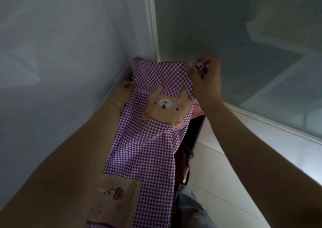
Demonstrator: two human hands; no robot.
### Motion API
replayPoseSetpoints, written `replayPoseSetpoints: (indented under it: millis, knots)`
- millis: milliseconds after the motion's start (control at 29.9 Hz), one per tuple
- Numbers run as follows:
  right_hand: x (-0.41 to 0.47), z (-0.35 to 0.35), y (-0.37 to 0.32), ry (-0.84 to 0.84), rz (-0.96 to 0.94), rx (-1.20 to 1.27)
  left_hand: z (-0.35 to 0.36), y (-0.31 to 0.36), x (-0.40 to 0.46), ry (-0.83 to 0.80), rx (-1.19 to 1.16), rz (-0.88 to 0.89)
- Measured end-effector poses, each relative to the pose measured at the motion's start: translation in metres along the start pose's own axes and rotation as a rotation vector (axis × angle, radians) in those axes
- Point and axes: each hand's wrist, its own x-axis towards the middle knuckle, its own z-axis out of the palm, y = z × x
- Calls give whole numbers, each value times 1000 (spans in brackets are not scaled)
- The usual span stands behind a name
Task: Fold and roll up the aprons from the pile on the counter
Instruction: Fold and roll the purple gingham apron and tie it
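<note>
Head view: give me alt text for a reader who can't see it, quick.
A person's two hands hold a purple gingham apron with a bear patch stretched out: the right hand pinches its far corner, and the left hand grips the far left edge. A red checked cloth peeks from beneath at the right, above a pale tiled floor.

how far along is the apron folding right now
Early. No rolled apron is in view. In hand: the purple checked apron lies stretched out, right hand pinching its far corner, left hand at its left edge. Left: rolling it, then the red checked fabric underneath.
</note>
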Motion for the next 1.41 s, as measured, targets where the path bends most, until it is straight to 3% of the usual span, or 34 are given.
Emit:
replayPoseSetpoints:
  millis: [100,201,268,335,469,536,636,737,837,937,1071,1205,1272,1406]
  knots:
    - [-24,15,25,115,288,358,3,-8,6,-38,-18,-85]
    - [-30,27,56,-100,619,397,9,-5,7,-47,-59,-67]
    - [-30,27,64,-149,704,370,8,-2,6,-54,-17,5]
    - [-28,24,58,-120,515,227,2,-3,8,84,15,121]
    - [-12,22,12,23,-85,17,-13,-5,9,658,-40,362]
    - [1,26,-2,116,-266,-70,-16,-1,8,750,-95,393]
    - [13,29,-15,105,-204,27,-13,11,7,778,-106,436]
    - [-12,37,10,21,87,283,-9,24,2,803,-221,443]
    - [-58,50,64,-259,464,246,-11,32,1,815,-274,511]
    - [-90,54,94,-564,625,164,-17,37,7,754,-199,509]
    - [-104,54,101,-524,627,-14,-13,18,-8,521,-74,347]
    - [-116,52,92,-373,667,62,16,-68,-75,547,237,347]
    - [-131,51,90,-372,705,108,36,-116,-122,508,317,310]
    - [-174,44,83,-419,755,99,61,-180,-203,580,448,145]
